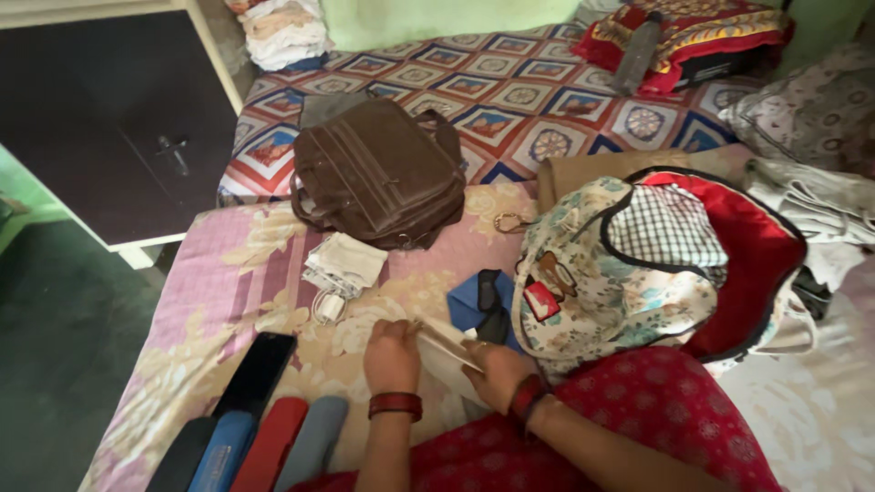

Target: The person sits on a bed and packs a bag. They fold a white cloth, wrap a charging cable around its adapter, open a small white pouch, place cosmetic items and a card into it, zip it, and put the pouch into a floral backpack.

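My left hand (pixel 392 355) and my right hand (pixel 497 372) both grip a flat cream-coloured wallet or pouch (pixel 447 343) over the bed, just in front of my red-clad knee. Each wrist wears a dark red bangle. A floral cloth bag (pixel 620 273) with a red lining and checked cloth inside lies open just right of my hands. A blue cloth with a dark item (pixel 483 305) on it sits between the bag and the pouch.
A brown leather bag (pixel 378 173) lies further up the bed. White folded cloth and a charger (pixel 339 273) sit left of my hands. A black phone (pixel 260 369) and several coloured cases (pixel 264 446) line the near edge. A dark cabinet (pixel 118 118) stands left.
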